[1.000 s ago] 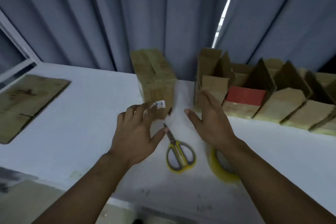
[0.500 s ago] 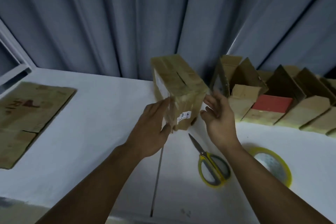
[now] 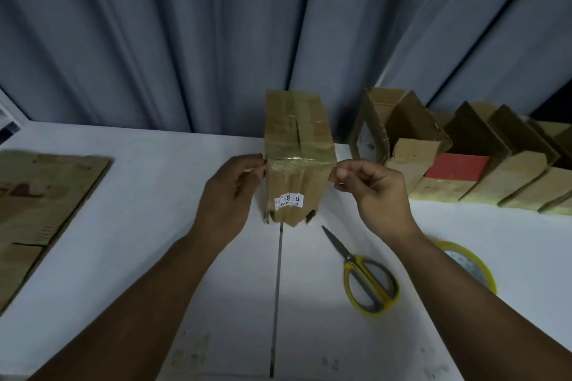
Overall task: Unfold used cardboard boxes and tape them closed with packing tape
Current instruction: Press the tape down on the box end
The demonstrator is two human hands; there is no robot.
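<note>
The taped cardboard box [image 3: 298,161] stands upright on the desk [image 3: 154,257], just beyond the scissors [image 3: 365,275]. The left hand [image 3: 227,198] and right hand [image 3: 376,192] pinch its upper side edges. It looks light and stiff, best held by its side walls.

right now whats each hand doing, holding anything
Left hand: fingertips on the left edge of the box, steadying it.
Right hand: fingers pinched at the box's right edge, seemingly on tape.

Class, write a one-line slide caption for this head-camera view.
Both hands, left and right, steady a taped box upright on the table, scissors and tape roll nearby.
</note>
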